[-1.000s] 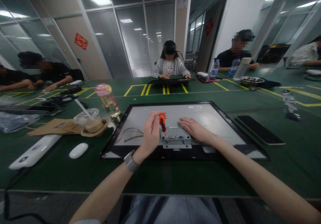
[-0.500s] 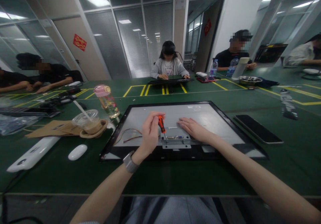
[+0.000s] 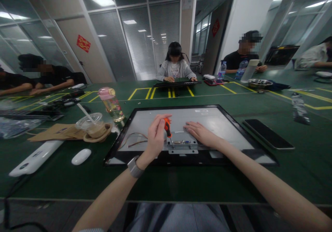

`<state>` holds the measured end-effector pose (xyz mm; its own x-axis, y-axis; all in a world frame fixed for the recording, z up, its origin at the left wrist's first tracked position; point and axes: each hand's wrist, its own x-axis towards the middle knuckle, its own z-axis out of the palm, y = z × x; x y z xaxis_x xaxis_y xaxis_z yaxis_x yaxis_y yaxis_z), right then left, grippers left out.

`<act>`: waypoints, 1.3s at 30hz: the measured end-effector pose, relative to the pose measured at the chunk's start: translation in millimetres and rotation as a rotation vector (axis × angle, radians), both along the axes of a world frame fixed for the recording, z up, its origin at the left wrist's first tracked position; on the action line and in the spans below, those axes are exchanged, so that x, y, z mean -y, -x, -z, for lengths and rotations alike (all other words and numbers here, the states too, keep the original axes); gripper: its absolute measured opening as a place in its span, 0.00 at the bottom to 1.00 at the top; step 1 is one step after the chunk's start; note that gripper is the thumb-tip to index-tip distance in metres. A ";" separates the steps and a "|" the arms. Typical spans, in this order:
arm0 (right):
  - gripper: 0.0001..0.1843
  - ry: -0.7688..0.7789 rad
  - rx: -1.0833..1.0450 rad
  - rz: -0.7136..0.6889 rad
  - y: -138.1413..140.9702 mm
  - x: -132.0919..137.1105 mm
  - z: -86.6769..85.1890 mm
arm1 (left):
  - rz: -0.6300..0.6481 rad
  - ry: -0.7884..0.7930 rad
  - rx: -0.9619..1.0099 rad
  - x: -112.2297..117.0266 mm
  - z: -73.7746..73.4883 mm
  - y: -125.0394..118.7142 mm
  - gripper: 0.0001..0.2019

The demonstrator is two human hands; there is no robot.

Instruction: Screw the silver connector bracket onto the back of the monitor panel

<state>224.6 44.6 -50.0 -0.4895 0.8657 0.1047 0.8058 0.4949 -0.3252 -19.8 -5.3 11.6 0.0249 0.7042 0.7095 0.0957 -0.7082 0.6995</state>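
Observation:
A flat display panel (image 3: 223, 121) with a black frame lies back side up on the green table before me. My left hand (image 3: 156, 135) is closed around the handle of an orange and black screwdriver (image 3: 168, 128). The tool stands nearly upright, its tip down at the left part of a metal bracket (image 3: 183, 151) with connector ports. Whether the tip sits in a screw is too small to tell. My right hand (image 3: 201, 133) rests flat, fingers stretched out, on the panel right of the ports. Thin cables (image 3: 137, 143) lie on the panel left of my left hand.
Left of the panel are a pink-lidded bottle (image 3: 111, 104), a plastic cup (image 3: 90, 123) in a cardboard holder, a white oval case (image 3: 81, 156) and a white device (image 3: 35, 159). A black phone (image 3: 268, 134) lies on the right. Several people sit around the table.
The view has shifted very slightly. My left hand's fingers have turned a little on the screwdriver handle; my right hand stays in place on the panel.

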 end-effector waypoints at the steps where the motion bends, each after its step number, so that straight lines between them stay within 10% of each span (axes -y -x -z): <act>1: 0.32 0.001 0.003 -0.002 0.1 0.0 -0.1 | 0.011 -0.002 0.001 -0.3 0.4 0.1 0.17; 39: 0.31 -0.011 0.014 -0.009 0.3 -0.8 1.5 | 0.156 0.003 -0.063 -1.3 3.3 0.5 0.13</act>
